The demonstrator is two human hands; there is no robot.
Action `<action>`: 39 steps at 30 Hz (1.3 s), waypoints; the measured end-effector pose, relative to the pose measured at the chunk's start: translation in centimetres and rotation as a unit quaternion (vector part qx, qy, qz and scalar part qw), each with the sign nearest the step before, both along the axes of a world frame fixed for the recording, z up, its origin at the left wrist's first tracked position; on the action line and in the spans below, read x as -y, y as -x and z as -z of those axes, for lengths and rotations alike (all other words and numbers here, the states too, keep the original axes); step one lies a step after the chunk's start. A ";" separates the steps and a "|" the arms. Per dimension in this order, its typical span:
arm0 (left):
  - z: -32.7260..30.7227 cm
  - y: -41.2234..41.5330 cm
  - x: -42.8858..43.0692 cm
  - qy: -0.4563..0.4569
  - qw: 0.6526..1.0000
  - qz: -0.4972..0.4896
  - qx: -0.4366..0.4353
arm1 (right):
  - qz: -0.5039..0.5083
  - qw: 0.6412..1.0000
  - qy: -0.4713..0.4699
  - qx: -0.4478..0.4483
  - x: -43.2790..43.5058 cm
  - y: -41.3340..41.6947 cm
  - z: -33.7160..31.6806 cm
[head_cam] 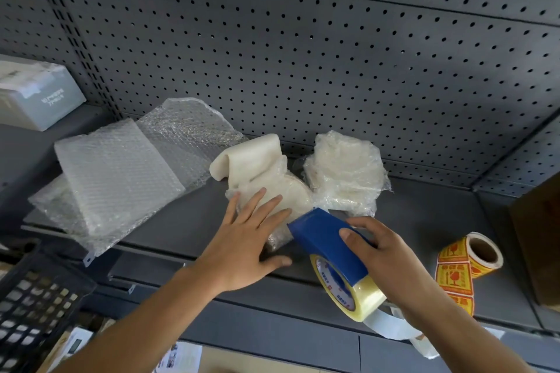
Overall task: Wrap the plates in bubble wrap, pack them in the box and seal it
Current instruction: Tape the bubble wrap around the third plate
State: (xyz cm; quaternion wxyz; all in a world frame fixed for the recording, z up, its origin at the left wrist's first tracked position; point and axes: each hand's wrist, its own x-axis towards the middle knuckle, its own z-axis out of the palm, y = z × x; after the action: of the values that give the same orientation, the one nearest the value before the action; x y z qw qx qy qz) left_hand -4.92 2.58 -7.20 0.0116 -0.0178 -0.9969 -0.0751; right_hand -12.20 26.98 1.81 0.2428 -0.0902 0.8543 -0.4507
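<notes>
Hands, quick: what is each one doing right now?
Left hand: open, fingers flat on the wrapped plate.
Right hand: closed around the blue tape dispenser.

Orange sticker roll (472, 254) right, black crate (33, 291) left

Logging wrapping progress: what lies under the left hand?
The left hand presses flat on a bundle of white foam and bubble wrap on the grey shelf. Whatever the bundle holds is covered, so no plate shows.
</notes>
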 end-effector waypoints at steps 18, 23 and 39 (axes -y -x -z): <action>1.0 2.2 1.0 0.135 0.983 0.020 -0.119 | 0.014 0.999 0.029 0.040 -0.4 2.1 -1.1; -0.3 2.6 1.0 0.017 0.965 -0.020 -0.260 | 0.017 0.996 0.080 0.031 -0.5 2.4 -2.7; -2.5 4.6 -1.9 -0.276 0.891 -0.202 -0.300 | -0.024 0.989 0.107 -0.104 1.2 0.1 -6.4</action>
State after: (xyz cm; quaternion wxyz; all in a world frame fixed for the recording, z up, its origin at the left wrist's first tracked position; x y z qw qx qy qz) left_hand -9.53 4.46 -4.71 0.3291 0.1659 -0.8675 -0.3341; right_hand -12.33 25.83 8.19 0.1521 -0.1825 0.8197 -0.5213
